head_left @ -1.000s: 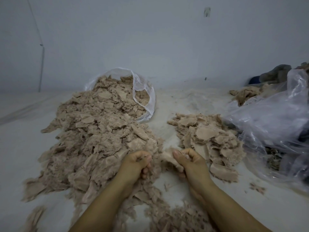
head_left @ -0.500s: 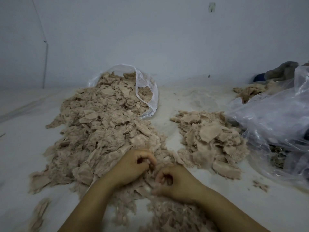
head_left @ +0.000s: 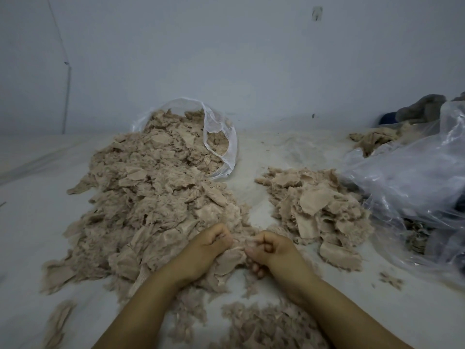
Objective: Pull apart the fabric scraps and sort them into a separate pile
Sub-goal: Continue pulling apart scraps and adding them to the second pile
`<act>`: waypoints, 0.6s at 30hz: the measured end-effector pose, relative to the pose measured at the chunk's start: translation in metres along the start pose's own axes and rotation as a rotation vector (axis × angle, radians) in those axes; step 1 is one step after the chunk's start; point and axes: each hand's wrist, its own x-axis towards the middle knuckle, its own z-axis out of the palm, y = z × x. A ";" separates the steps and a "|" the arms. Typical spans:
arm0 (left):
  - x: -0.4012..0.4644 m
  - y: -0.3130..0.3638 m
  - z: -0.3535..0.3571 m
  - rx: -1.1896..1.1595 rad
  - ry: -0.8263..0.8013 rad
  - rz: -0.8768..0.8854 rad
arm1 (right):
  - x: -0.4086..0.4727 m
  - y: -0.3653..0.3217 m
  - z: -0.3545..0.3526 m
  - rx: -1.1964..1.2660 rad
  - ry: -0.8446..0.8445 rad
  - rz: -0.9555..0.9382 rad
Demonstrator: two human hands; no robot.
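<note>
Pale grey wall stands behind a white work surface, and the big heap of beige fabric scraps on that surface is taken as the landmark. At the far end of the heap a clear plastic bag lies on its side, and the scraps are spilled out of its mouth. To the right of the heap, apart from it by a strip of bare surface, a smaller sorted pile is seen. Further right of that pile a large crumpled plastic sheet is spread, with more beige material behind it.

At the near edge of the heap both hands are closed into fists. A scrap is pinched by the left hand and by the right hand, with the thumbs pressed against the curled fingers, and the cloth is held between them where it seems to be pulled in two directions.

It is judged that the task is at an early or middle stage: the sorted pile is much smaller than the heap, the bag is not emptied, and loose scraps are also left nearer than the hands.

No brand, label or readable writing is found anywhere; only a small dark mark is seen high on the wall.
</note>
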 end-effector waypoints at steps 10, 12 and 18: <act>0.002 -0.004 0.013 0.036 -0.002 0.084 | 0.000 0.000 -0.001 0.084 0.064 0.008; 0.002 -0.007 0.008 0.152 0.030 0.068 | 0.002 0.000 -0.001 0.113 0.118 -0.002; 0.002 -0.007 0.009 0.202 0.092 0.066 | 0.000 0.000 -0.001 0.084 0.044 0.009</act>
